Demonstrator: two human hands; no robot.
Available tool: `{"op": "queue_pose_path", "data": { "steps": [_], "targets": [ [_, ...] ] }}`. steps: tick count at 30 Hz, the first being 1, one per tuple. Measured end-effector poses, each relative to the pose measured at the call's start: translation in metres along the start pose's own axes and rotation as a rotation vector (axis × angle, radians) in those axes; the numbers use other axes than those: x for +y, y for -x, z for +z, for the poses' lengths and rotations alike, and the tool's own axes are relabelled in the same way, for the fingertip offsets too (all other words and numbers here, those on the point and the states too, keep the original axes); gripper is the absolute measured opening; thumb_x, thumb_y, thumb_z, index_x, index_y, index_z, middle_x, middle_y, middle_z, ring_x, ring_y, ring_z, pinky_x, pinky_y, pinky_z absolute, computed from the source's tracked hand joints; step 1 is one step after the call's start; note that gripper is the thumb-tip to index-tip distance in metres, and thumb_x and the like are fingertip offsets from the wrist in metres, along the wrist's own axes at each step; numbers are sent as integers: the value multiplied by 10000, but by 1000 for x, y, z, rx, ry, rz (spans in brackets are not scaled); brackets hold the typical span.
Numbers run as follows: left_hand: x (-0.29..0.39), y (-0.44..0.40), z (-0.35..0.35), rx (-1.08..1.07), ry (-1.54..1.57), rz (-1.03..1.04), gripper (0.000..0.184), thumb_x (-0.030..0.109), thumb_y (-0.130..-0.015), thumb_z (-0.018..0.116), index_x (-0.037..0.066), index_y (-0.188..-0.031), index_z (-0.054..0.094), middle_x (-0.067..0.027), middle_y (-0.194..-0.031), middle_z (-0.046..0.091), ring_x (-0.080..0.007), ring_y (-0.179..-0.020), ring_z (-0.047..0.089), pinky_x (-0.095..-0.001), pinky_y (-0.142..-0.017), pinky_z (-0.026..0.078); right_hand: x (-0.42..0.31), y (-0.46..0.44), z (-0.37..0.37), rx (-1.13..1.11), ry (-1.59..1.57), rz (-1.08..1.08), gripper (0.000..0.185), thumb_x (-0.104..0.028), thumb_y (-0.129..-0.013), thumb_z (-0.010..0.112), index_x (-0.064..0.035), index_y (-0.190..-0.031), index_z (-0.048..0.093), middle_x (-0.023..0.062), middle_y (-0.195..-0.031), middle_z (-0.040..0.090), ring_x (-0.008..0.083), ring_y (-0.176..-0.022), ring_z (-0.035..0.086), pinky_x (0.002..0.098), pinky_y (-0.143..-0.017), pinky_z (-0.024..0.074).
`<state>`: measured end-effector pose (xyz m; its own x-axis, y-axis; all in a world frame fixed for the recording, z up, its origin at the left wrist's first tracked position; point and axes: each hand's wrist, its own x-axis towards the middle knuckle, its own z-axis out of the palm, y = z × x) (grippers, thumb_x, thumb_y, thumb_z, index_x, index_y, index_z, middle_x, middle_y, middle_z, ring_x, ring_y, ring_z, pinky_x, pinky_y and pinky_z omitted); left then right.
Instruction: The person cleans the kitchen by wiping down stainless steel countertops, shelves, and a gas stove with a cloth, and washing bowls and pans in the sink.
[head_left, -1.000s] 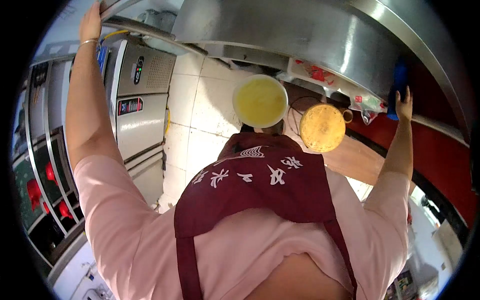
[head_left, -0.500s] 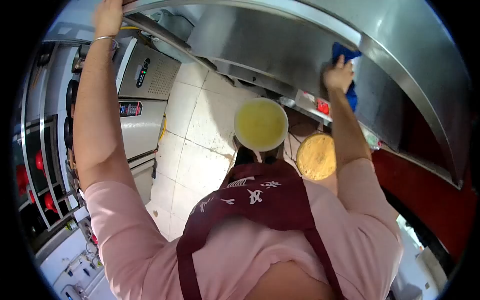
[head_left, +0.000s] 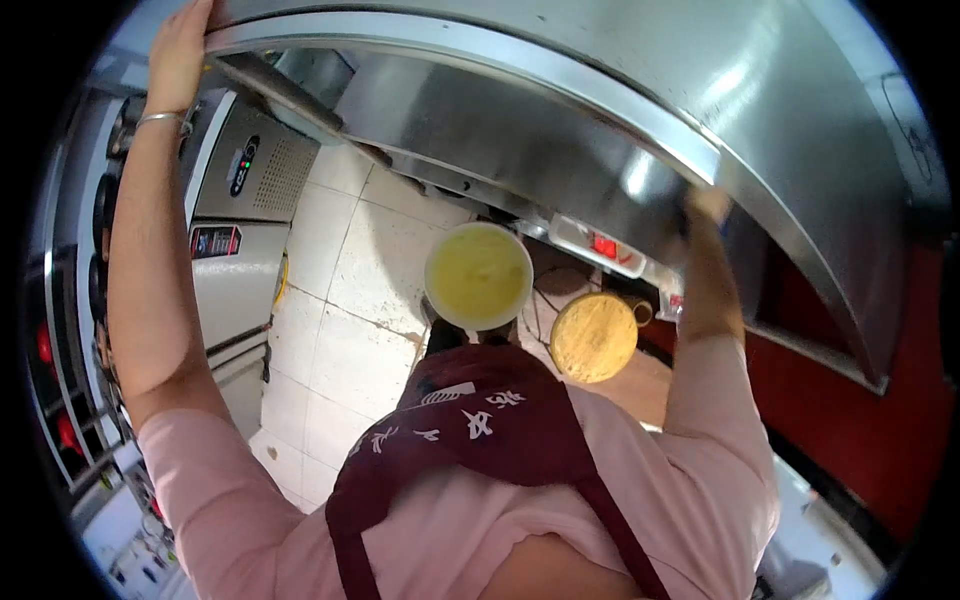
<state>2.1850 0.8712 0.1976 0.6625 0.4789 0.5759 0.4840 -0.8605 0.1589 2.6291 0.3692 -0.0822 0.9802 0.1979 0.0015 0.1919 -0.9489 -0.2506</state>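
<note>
My left hand [head_left: 180, 58] is raised at the upper left, its fingers wrapped round the end of a metal hood's rim [head_left: 440, 32]. On the right, my right hand [head_left: 708, 205] is smeared by motion beside the same rim, against the steel surface [head_left: 490, 118]. A little dark blue cloth [head_left: 738, 228] shows next to it; most of the cloth is hidden. Below stands a round white tub [head_left: 479, 277] of yellowish liquid, close in front of my apron [head_left: 465, 435].
A round wooden board [head_left: 594, 337] lies right of the tub. A white tray [head_left: 640, 262] with red items sits under the steel edge. On the left are a steel appliance [head_left: 240, 270] and a rack [head_left: 62, 300]. Pale tiles [head_left: 345, 340] cover the floor.
My right hand moved with the blue cloth from the far right edge to the left, then slightly back right and down, by the hood rim. My left hand still grips the rim while the view shifts.
</note>
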Motion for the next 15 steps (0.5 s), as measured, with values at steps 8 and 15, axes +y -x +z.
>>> {"op": "queue_pose_path", "data": {
  "steps": [8, 15],
  "targets": [
    [34, 4, -11, 64, -401, 281, 254, 163, -854, 420, 6, -1031, 512, -181, -1012, 537, -367, -959, 492, -403, -833, 406, 202, -71, 14, 11, 327, 325, 404, -330, -811, 508, -14, -1054, 577, 193, -1083, 562, 327, -1038, 524, 382, -881, 410],
    [29, 7, -4, 244, -378, 401, 245, 131, -818, 464, 5, -1021, 521, -192, -1064, 547, -369, -982, 506, -409, -849, 413, -85, -104, 77, -44, 197, -119, 477, -347, -854, 439, -28, -1206, 481, 186, -1257, 446, 326, -1183, 411, 375, -990, 318]
  ]
}}
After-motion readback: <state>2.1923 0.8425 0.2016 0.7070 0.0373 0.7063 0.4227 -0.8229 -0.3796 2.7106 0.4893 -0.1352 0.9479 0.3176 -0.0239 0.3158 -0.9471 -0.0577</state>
